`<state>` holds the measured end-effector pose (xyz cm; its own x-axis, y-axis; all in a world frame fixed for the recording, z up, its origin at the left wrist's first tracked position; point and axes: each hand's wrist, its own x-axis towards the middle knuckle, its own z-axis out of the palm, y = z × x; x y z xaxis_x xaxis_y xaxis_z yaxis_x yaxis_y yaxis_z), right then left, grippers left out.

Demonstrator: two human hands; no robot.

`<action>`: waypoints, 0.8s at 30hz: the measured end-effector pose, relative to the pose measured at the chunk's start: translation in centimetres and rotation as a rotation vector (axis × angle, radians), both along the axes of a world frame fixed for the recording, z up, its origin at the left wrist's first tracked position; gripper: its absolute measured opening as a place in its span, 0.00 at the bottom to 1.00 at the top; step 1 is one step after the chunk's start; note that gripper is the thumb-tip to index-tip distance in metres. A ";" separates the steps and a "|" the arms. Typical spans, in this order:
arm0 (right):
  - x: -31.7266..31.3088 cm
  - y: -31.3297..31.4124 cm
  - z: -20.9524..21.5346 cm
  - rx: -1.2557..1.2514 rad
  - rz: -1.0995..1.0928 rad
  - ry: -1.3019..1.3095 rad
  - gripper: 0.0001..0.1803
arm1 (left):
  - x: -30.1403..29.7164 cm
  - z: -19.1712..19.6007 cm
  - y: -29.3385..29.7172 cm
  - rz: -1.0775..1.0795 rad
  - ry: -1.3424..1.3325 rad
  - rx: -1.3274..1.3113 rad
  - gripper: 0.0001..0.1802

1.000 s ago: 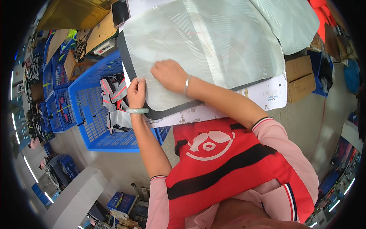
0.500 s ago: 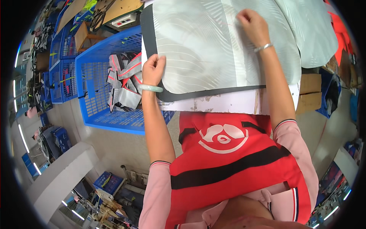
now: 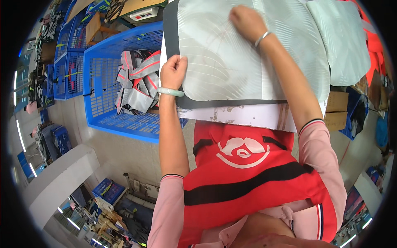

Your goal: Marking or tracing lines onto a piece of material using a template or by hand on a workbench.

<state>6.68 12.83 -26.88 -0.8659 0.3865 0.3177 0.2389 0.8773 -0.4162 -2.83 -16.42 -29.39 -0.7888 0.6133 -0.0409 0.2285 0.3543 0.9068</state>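
Observation:
A pale silvery sheet (image 3: 215, 78) with fine curved lines and a rounded corner lies over a dark grey sheet (image 3: 231, 103), whose border shows along the left and near sides. Both rest on a white, scuffed tabletop (image 3: 248, 117). My left hand (image 3: 173, 73) is closed at the left border of the dark sheet; whatever its curled fingers may hold is hidden. Over the far middle of the silvery sheet, my right hand (image 3: 249, 25) is also closed, fingers pressed together. Anything in it is too small or hidden to name.
Left of the table stands a blue plastic crate (image 3: 99, 89) holding grey strips (image 3: 140, 101) with red-pink lines. Another pale sheet (image 3: 343, 45) hangs at the right, near bright orange-red fabric (image 3: 374, 49). Cardboard boxes (image 3: 337, 110) sit below it.
My right hand has moved left across the silvery sheet, its forearm now slanting more. The left hand stays at the sheet's left border. The whole view has shifted slightly.

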 end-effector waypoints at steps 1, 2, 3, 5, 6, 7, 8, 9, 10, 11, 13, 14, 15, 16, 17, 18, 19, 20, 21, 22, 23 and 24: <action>-0.3 2.2 0.1 -0.001 -0.121 0.021 0.09 | -0.1 -0.2 0.3 0.000 0.010 -0.002 0.15; -0.1 2.8 -0.2 0.001 -0.117 0.018 0.09 | 0.1 -0.2 0.5 0.003 0.004 0.014 0.15; -0.1 3.0 0.0 -0.009 -0.160 0.008 0.09 | 0.2 0.0 0.5 0.011 0.004 0.014 0.15; 0.4 2.2 -0.4 -0.005 -0.116 -0.054 0.10 | 0.6 0.5 0.8 0.020 -0.013 -0.021 0.15; 1.3 -0.7 -0.5 0.004 -0.008 -0.107 0.10 | 0.9 0.9 0.3 0.057 -0.003 -0.049 0.14; 2.6 -4.2 0.2 -0.025 0.134 -0.140 0.10 | 0.8 0.7 -0.5 0.079 -0.004 -0.053 0.14; 4.5 -6.6 0.1 0.017 0.299 -0.151 0.08 | 0.8 0.4 -0.9 0.080 -0.005 -0.044 0.14; 6.7 -8.8 0.8 0.035 0.437 -0.164 0.05 | 0.7 0.0 -0.8 0.073 -0.009 -0.033 0.14; 8.9 -10.4 0.4 0.041 0.495 -0.208 0.04 | 0.7 0.0 -0.5 0.069 -0.012 -0.029 0.14; 10.8 -11.5 1.5 0.007 0.571 -0.199 0.04 | 0.6 -0.2 -0.5 0.060 0.025 -0.036 0.14; 12.5 -11.1 1.3 -0.111 0.601 -0.165 0.03 | 0.6 -0.2 -0.2 0.037 0.061 -0.041 0.14; 12.5 -9.6 0.9 -0.038 0.490 -0.190 0.03 | 0.6 -0.1 -0.3 0.043 0.050 -0.030 0.14; 12.1 -7.4 0.9 0.037 0.375 -0.212 0.04 | 0.6 0.3 -0.2 0.046 0.043 -0.016 0.13; 12.0 -4.8 0.9 0.052 0.187 -0.162 0.04 | 0.4 0.2 -0.3 0.032 0.016 -0.011 0.14; 12.3 -2.2 1.2 0.068 -0.001 -0.107 0.04 | 0.2 0.3 -0.3 0.018 0.020 -0.006 0.14; 13.4 0.1 1.5 0.031 -0.156 -0.044 0.06 | 0.0 0.3 -0.3 0.011 -0.047 0.029 0.15; 15.2 2.3 1.7 -0.001 -0.317 0.020 0.07 | -0.1 0.4 0.1 -0.002 -0.117 0.065 0.15; 17.3 3.6 2.0 -0.099 -0.433 0.037 0.07 | 0.0 1.0 0.0 0.017 -0.128 0.043 0.16; 19.5 4.2 2.1 -0.197 -0.551 0.052 0.08 | -0.2 1.0 -0.3 -0.003 -0.135 0.019 0.15; 21.4 3.7 2.0 -0.197 -0.569 0.058 0.08 | 0.2 1.8 0.0 -0.004 -0.197 0.058 0.14; 23.4 2.5 1.9 -0.523 -0.541 0.063 0.07 | 0.7 2.7 0.3 -0.005 -0.259 0.096 0.13; 25.2 1.1 2.3 -0.851 -0.489 0.076 0.07 | 0.4 3.5 -0.4 -0.057 -0.334 0.055 0.08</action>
<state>31.83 13.90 -24.58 -0.5383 0.8223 -0.1846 0.4420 0.0890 -0.8926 -2.39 -16.78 -25.87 -0.7017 0.6648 -0.2563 -0.0658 0.2976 0.9524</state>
